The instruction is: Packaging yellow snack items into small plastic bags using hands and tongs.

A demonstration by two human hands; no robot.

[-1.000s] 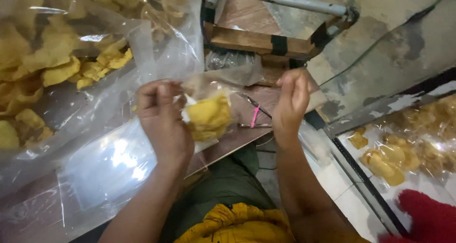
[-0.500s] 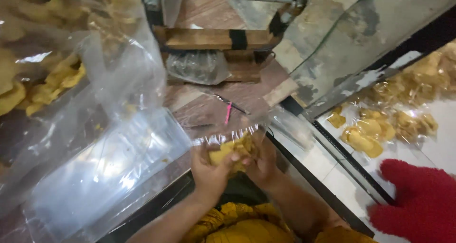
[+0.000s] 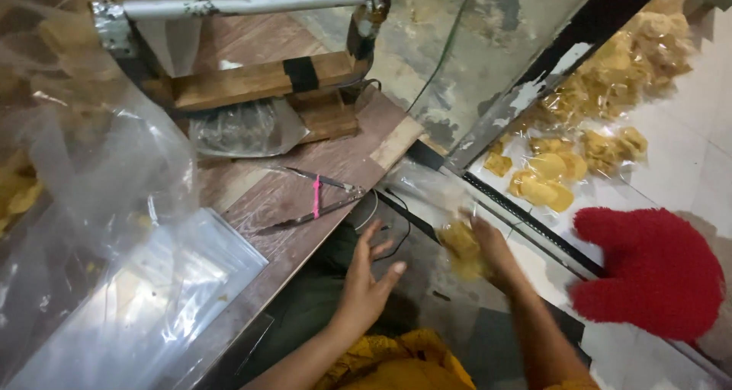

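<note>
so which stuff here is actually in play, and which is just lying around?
In play:
- right hand gripping small clear bag of yellow chips
- left hand, open, beside it

Lying about:
- tongs with pink band
- stack of empty clear bags
- wooden press with metal bar
- red plush glove
- packed chip bags on the floor

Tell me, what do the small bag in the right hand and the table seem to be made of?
Small bag: thin clear plastic, glossy, probably; yellow chips show through it. Table: wood or wood-look laminate, brown with grain lines, smooth.
</note>
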